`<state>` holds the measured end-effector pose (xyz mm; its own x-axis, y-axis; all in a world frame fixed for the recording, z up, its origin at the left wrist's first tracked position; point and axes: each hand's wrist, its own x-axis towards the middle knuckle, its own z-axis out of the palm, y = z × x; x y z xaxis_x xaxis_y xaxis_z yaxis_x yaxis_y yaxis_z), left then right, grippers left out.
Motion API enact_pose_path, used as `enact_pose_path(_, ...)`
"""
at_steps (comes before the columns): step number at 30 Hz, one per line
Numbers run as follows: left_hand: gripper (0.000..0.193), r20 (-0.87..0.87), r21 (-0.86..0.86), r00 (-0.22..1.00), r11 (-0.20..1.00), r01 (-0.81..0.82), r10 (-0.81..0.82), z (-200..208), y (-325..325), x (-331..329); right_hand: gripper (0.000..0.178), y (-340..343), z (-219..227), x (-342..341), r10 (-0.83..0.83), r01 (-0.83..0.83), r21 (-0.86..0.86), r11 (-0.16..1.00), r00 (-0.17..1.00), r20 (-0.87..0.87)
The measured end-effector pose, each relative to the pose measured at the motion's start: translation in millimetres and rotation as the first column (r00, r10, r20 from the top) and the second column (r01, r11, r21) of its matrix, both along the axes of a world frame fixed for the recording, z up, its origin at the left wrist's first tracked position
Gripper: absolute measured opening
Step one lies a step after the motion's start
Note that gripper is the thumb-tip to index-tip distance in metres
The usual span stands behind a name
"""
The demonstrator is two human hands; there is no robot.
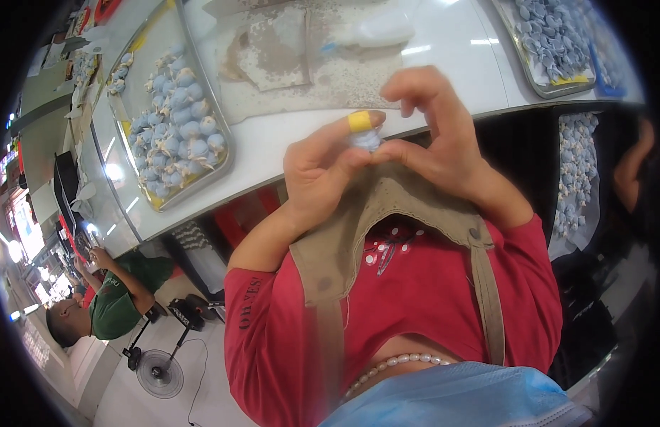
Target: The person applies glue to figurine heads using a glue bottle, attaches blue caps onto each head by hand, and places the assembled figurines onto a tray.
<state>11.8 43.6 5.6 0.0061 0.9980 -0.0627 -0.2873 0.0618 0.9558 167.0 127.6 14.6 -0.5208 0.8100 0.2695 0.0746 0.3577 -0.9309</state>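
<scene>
Between the fingers of my left hand (317, 165), closed at the table's near edge, is a small pale blue rounded piece (367, 140). Yellow tape (359, 122) wraps the index finger of that hand. My right hand (444, 132) has its thumb tip against the piece, while its other fingers curve up and away from the thumb, leaving a gap. The finer shape of the piece is hidden by my fingers. Beyond my hands, a stained, worn mat (266, 99) lies on the white table (479, 71).
A metal tray (225, 151) of pale blue pieces with cream bits stands on the left. Another tray (547, 91) at far right holds grey-blue cup-like pieces. More pieces (577, 171) lie below the table's right side. A seated person (116, 299) and a fan (159, 373) are at left.
</scene>
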Motion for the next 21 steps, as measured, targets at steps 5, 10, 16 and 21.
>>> enact_pose_path(5,0.036,0.026,0.056,0.999,0.997,0.045,-0.047,1.9,-0.4,1.9,0.044,-2.6,-4.3,0.5,0.009,-0.061,-0.224,0.973,0.974,-0.227)
enact_pose_path(10,0.035,-0.141,0.091,0.988,0.993,0.077,-0.064,5.9,-0.8,0.6,0.051,4.8,0.9,15.4,0.393,-0.39,-0.402,0.829,0.916,-0.079)
enact_pose_path(16,0.03,-0.209,0.095,0.969,0.984,0.152,-0.129,11.6,3.4,2.6,0.042,10.9,8.8,21.2,0.409,-0.423,-0.347,0.837,0.905,-0.117)
enact_pose_path(21,0.028,-0.238,0.116,0.959,0.976,0.184,-0.153,10.6,8.3,3.5,0.036,10.8,1.9,22.1,0.379,-0.419,-0.371,0.829,0.908,-0.181)
